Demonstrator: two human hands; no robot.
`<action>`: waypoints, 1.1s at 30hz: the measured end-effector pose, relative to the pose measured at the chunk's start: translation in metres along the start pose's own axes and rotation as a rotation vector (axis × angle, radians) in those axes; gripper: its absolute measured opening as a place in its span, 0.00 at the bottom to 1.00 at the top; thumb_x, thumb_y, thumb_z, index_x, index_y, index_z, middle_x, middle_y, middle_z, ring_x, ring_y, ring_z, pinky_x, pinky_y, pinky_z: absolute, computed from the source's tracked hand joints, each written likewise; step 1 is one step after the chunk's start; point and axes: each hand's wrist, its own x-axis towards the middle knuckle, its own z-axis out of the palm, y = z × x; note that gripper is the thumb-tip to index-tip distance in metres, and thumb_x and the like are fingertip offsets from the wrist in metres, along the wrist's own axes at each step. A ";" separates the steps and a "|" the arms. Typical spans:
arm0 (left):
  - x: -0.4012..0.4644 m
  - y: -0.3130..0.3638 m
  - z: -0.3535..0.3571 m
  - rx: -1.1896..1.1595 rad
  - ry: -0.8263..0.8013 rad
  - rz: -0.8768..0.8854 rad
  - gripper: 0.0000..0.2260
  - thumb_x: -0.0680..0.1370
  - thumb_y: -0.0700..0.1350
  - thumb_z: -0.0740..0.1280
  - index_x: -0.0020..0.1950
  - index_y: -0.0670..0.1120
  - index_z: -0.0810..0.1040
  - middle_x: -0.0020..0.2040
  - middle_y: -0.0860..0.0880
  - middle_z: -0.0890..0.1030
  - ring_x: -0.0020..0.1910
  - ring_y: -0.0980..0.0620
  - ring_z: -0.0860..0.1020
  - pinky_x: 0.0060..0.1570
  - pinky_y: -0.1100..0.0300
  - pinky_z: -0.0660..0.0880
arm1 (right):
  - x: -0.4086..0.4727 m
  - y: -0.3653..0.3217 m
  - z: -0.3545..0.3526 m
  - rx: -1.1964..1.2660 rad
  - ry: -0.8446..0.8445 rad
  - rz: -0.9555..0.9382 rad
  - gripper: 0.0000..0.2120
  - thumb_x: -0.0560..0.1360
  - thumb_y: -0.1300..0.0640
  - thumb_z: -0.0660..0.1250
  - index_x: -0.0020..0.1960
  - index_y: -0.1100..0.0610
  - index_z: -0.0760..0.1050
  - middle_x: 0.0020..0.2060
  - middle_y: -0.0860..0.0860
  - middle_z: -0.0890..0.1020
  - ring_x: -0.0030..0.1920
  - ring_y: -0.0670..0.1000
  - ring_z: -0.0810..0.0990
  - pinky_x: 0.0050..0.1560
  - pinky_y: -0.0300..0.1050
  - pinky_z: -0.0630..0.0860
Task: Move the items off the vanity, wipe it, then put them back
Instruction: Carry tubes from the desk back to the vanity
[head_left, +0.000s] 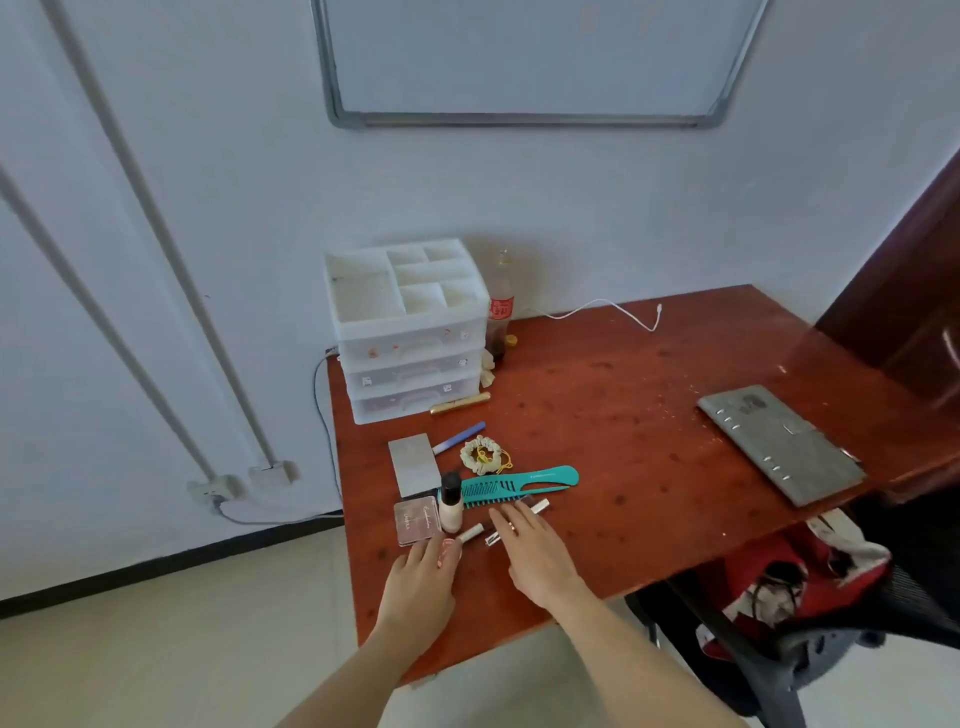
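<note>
On the left part of the red-brown vanity top (649, 467) lies a cluster of items: a teal comb (519, 486), a cream bottle with a black cap (451, 503), a pink palette (415, 520), a grey card (414, 464), a scrunchie (480, 454), a blue pen (460, 438), a gold tube (460, 404) and small silver tubes (470, 533). My left hand (423, 577) rests flat, fingertips beside the palette and a silver tube. My right hand (535, 551) lies flat over the silver tubes, fingers spread, just below the comb. Neither hand holds anything.
A white drawer organizer (408, 332) stands at the back left, with a soda bottle (501, 306) beside it. A white cable (608, 309) lies at the back. A grey notebook (779, 449) sits at the right. A chair with red cloth (789, 587) stands under the right edge.
</note>
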 end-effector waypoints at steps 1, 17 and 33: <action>0.003 0.001 0.004 0.018 -0.008 -0.010 0.22 0.79 0.45 0.56 0.73 0.50 0.57 0.74 0.48 0.59 0.71 0.47 0.60 0.67 0.54 0.63 | 0.007 0.004 0.002 -0.003 -0.001 -0.030 0.32 0.77 0.64 0.61 0.76 0.55 0.50 0.75 0.52 0.55 0.75 0.53 0.50 0.73 0.47 0.49; 0.035 -0.003 0.032 0.092 -0.025 -0.065 0.13 0.75 0.43 0.68 0.60 0.48 0.74 0.57 0.44 0.76 0.51 0.47 0.78 0.43 0.56 0.78 | 0.040 0.024 0.012 -0.044 -0.048 -0.163 0.14 0.79 0.61 0.55 0.63 0.59 0.68 0.60 0.56 0.72 0.62 0.55 0.67 0.57 0.47 0.68; -0.029 -0.098 -0.002 -0.140 0.202 -0.181 0.15 0.64 0.41 0.74 0.45 0.46 0.73 0.43 0.47 0.75 0.35 0.47 0.76 0.23 0.63 0.69 | 0.026 -0.080 0.001 0.271 0.113 -0.232 0.11 0.67 0.62 0.75 0.46 0.60 0.75 0.35 0.53 0.80 0.25 0.48 0.78 0.20 0.38 0.74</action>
